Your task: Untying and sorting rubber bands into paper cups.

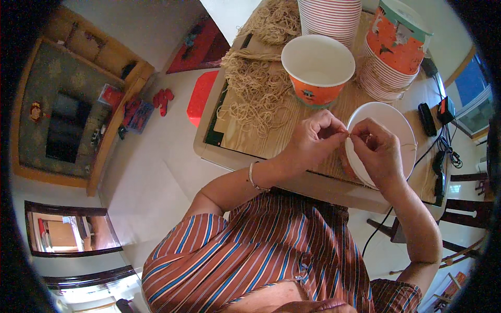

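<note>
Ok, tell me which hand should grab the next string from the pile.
Probably left. The left hand sits nearer the string pile; the right hand is over the cup, farther away.

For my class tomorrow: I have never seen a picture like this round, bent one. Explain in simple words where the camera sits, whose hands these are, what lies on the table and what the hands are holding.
There is no machine here. A person wears a wide camera on the head, looking down, so straight edges curve and the striped shirt fills the bottom.

The two arms coming up from below are that person's own. The left hand and the right hand meet over the rim of a white paper bowl, pinching a thin pale string between their fingers.

On the wooden table lie heaps of the same string, an open orange paper bowl with a white inside, and stacks of bowls behind it. Black cables and small black devices sit at the right edge.
</note>
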{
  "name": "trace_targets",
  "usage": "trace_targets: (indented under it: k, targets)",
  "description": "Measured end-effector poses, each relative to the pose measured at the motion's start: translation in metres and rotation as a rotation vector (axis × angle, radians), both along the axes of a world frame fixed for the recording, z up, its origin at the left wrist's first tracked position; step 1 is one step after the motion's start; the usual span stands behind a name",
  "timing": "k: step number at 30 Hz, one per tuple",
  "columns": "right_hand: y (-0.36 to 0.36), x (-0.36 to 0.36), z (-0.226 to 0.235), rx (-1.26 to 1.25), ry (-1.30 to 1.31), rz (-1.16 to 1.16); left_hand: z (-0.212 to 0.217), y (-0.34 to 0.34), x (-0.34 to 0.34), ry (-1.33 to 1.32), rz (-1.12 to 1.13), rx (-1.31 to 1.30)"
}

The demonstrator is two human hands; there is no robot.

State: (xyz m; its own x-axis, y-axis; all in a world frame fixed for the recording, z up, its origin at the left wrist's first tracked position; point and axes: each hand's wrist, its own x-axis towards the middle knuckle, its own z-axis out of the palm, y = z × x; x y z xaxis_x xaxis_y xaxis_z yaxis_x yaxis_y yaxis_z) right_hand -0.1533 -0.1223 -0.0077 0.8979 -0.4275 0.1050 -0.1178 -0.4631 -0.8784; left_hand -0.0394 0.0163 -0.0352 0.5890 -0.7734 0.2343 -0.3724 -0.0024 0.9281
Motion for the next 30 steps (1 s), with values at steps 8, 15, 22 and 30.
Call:
trace_targets:
  k: [8, 15, 22, 30]
  targets:
    - [-0.006, 0.001, 0.02, 0.655, 0.235, 0.029, -0.021, -0.002, 0.009, 0.273, -0.117, -0.109]
    - [0.001, 0.002, 0.025, 0.585, 0.288, -0.008, -0.009, -0.004, 0.013, 0.212, -0.093, -0.036]
    - [-0.003, 0.0, 0.018, 0.573, 0.205, 0.022, -0.008, -0.005, 0.016, 0.296, -0.154, -0.025]
    - [-0.004, 0.004, 0.012, 0.434, 0.195, -0.011, -0.007, -0.004, 0.018, 0.408, -0.21, -0.015]
